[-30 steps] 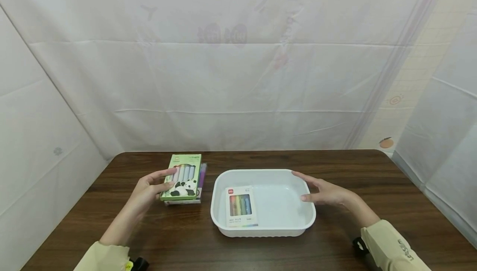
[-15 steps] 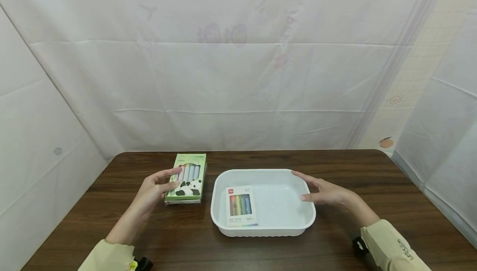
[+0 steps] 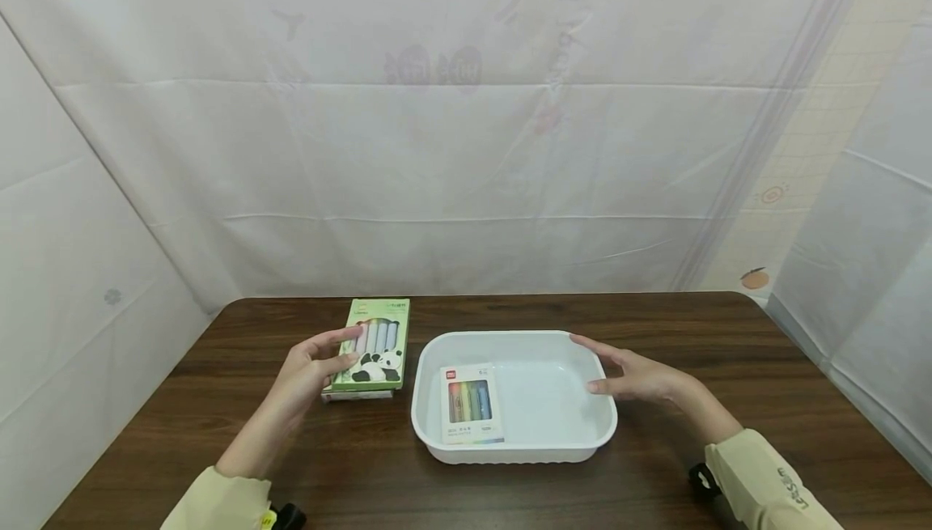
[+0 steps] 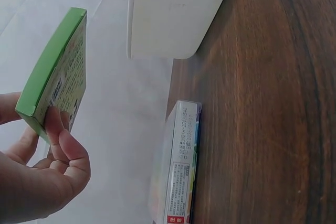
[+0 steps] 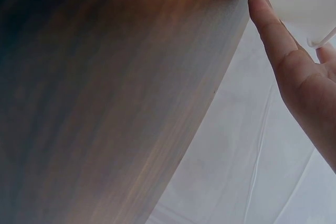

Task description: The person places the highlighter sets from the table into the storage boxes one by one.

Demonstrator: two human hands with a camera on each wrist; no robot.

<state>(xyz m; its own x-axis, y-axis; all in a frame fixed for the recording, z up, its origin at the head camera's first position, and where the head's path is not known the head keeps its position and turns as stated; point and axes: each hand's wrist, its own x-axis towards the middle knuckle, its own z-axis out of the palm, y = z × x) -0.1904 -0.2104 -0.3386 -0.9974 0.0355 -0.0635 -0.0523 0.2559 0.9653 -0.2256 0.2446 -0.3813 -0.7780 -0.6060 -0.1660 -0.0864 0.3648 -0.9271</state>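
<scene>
A green box of pens [image 3: 378,344] with a panda on its front is held in my left hand [image 3: 309,368], thumb on the front and fingers behind. In the left wrist view the green box [image 4: 60,66] is tilted, up off the table. Beneath it lies a flat white box [image 4: 181,161] with printed labels, mostly covered in the head view. My right hand [image 3: 641,376] holds the right end of the white plastic tray [image 3: 513,453], thumb over the rim and fingers along the outer wall [image 5: 299,3]. A white box with coloured sticks [image 3: 472,404] lies in the tray's left part.
The dark wooden table [image 3: 349,473] has a back edge close behind the tray. A whitish cloth curtain [image 3: 466,150] hangs behind it and at both sides.
My left hand has carried the green box a little to the right, over the flat white box. The right hand and the tray have stayed in place.
</scene>
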